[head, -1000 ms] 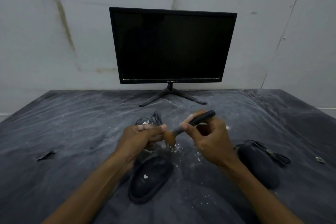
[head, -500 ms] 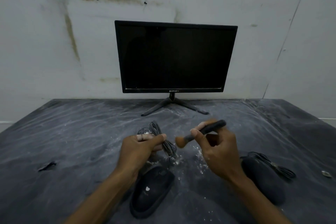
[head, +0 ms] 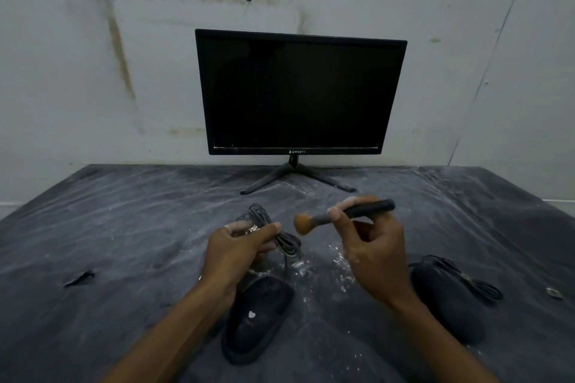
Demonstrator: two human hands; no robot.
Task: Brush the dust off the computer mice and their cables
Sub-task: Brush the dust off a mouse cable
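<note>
Two mice lie low in the frame: one mouse at centre, another at lower right. The left hand pinches the bundled cable above the surface; the right hand holds the brush, bristles just beside it. Short, light strokes along the strands, turning the bundle, should lift dust best.

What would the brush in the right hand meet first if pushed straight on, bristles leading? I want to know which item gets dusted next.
Probably the bundled cable held by the left hand; depth is unclear.
</note>
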